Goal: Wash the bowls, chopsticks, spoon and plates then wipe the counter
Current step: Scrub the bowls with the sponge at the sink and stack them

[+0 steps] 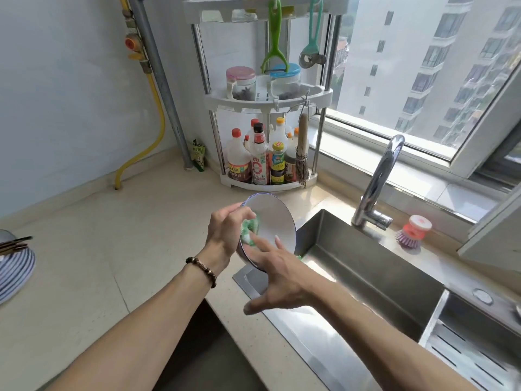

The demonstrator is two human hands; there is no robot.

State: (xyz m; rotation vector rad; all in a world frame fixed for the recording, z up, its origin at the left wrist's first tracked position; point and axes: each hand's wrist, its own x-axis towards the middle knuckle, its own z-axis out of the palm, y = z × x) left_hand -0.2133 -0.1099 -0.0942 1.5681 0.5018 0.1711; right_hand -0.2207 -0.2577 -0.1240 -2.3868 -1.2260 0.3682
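A white plate (270, 218) with a dark rim is held tilted on edge over the near left corner of the steel sink (375, 277). My left hand (225, 235) grips its left rim. A green sponge (249, 228) with white foam lies against the plate's face, and the spread fingers of my right hand (277, 277) press on it. At the far left edge of the counter stands a blue-striped bowl (15, 270) with dark chopsticks (15, 242) laid across it. No spoon is visible.
A chrome faucet (380, 179) stands behind the sink, with a pink dish brush (413, 231) to its right. A white corner rack (267, 97) holds jars and sauce bottles (260, 159). A bit of green (299, 257) shows in the sink. A slotted drain tray (473, 354) sits at right.
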